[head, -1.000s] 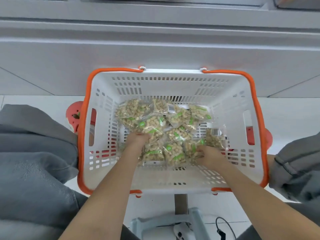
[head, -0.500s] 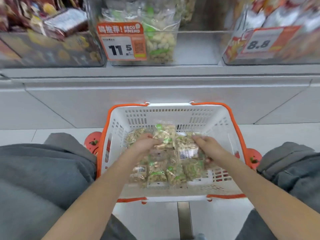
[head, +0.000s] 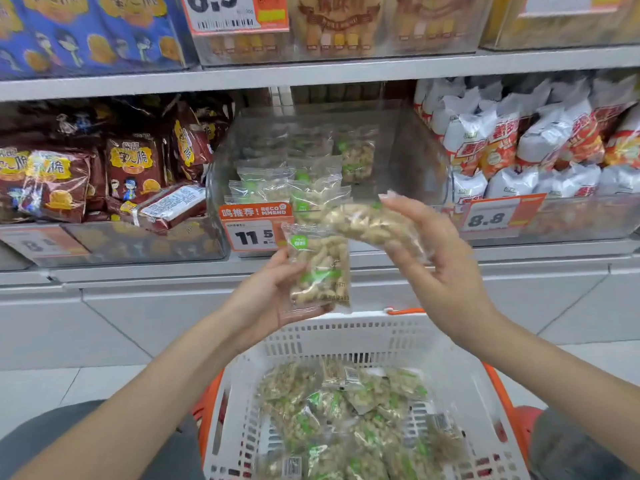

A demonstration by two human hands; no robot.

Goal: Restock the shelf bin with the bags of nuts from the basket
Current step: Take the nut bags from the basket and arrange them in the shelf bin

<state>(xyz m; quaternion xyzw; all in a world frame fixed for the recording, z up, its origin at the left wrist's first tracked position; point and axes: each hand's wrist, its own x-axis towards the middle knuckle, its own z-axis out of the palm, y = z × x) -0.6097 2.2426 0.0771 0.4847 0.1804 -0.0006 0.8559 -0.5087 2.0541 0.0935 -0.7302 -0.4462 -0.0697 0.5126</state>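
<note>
Two nut bags, one clasped per hand [head: 273, 292] [head: 440, 268]; bin tag [head: 256, 227] reads "RECOMMEND", "11.5".

Clear bag of nuts [head: 320, 268] upright, green label, held mid-scene, second bag [head: 372, 226] tilted at its right, more bags [head: 346, 420] heaped in near white basket [head: 346, 336], clear shelf bin [head: 408, 150] far, part-filled

To my left on the middle shelf sit dark red snack packs [head: 130, 166], one tipped flat [head: 171, 206] against the front of its bin. To my right are white and orange bags [head: 498, 147] stacked in rows. An orange price tag reading 11.5 [head: 255, 226] hangs in front of me, and another reading 8.8 [head: 491, 216] further right. Above, I see a blue cartoon-printed box [head: 90, 32] and a clear bin of brown biscuit packs [head: 341, 24]. My grey trousers [head: 45, 441] show at the bottom left.
</note>
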